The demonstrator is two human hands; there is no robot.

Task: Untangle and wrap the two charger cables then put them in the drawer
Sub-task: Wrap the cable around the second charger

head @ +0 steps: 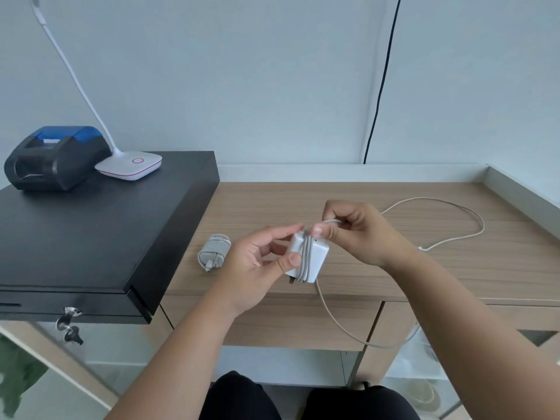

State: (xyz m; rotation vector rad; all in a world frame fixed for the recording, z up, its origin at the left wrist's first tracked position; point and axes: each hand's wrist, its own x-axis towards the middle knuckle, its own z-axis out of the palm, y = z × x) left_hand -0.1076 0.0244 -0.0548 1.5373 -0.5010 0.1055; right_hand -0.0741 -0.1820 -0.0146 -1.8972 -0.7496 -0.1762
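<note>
- While your left hand (260,262) grips the charger (309,259) above the table's (424,268) front edge, your right hand (351,231) pinches its cable (454,207).
- Wrapped charger (213,251) lies beside the cash drawer (91,237), which carries a printer (54,159) and lamp (130,166).

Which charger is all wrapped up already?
The small charger lying alone on the desk; the held charger trails loose cable.

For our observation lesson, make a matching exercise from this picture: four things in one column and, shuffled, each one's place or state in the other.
Things
1. wrapped charger
2. white adapter
3. desk lamp
4. keys

Places or states
A. hanging from the lock
B. held in the left hand
C. lying on the wooden desk
D. standing on the black cash drawer

Pairs: 1-C, 2-B, 3-D, 4-A
</note>
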